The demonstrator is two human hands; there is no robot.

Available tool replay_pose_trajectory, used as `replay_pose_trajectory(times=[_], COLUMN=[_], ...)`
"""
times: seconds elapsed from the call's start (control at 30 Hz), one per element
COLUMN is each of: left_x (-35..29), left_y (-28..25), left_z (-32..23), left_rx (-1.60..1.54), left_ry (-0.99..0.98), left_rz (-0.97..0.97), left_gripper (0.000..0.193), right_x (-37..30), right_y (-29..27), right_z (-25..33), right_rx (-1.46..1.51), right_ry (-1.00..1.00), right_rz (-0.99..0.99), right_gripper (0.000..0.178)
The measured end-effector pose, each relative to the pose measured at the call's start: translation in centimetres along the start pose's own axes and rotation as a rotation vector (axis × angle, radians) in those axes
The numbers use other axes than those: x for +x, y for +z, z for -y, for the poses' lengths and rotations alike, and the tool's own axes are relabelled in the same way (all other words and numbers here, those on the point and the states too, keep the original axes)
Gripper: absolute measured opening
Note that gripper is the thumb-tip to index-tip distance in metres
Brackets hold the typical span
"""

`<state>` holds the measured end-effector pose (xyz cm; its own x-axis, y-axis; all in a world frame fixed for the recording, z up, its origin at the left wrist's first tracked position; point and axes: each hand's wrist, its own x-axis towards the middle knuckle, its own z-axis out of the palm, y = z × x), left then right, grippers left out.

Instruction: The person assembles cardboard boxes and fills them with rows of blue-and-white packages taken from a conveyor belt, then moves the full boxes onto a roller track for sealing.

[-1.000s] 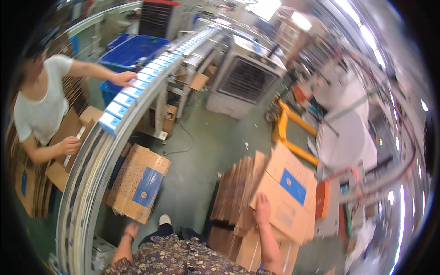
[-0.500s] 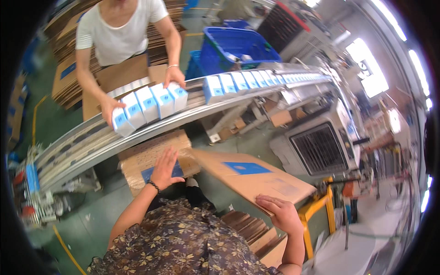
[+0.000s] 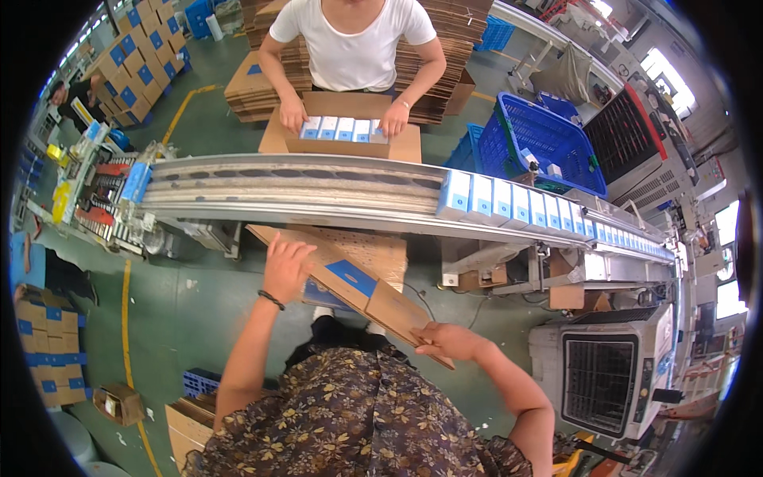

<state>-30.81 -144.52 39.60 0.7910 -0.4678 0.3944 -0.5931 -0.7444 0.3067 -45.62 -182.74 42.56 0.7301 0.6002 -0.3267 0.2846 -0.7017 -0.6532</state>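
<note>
A flat folded cardboard carton (image 3: pixel 389 306) with a blue printed patch slants in front of my body, below the conveyor. My right hand (image 3: pixel 453 342) is closed around its lower right end. Near the upper left end is my left hand (image 3: pixel 288 269), fingers stretched out and apart against the board; a dark beaded bracelet is on that wrist. Under the folded carton, by my feet, lies a stack of cardboard (image 3: pixel 385 250), mostly covered.
A conveyor (image 3: pixel 302 208) crosses ahead, carrying a row of white-and-blue boxes (image 3: pixel 501 200) on its right. Beyond it, a person in white holds several boxes in an open carton (image 3: pixel 346 103). Blue crates (image 3: pixel 548 139) stand behind; an air cooler (image 3: pixel 600 378) stands at right.
My view has swung left. My left hand has come onto the folded carton, which now lies nearer across my front. The other person's boxes have gone from the conveyor into the open carton.
</note>
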Motion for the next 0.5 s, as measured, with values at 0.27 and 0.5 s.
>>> replay_pose_trajectory(times=[0.27,0.5], left_x=[-0.7,1.2], left_y=[2.6,-2.8], left_z=[-2.1,-2.6], left_rx=[-0.091,-0.317], left_ry=[-0.160,0.166], left_rz=[-0.230,0.032], left_gripper=[0.061,0.065], right_x=[-0.1,-0.2], right_y=[-4.0,-8.6], right_z=[-2.9,0.1], right_rx=[-0.281,-0.397], right_ry=[0.262,0.618], right_rz=[-0.164,-0.321], right_gripper=[0.030,0.035])
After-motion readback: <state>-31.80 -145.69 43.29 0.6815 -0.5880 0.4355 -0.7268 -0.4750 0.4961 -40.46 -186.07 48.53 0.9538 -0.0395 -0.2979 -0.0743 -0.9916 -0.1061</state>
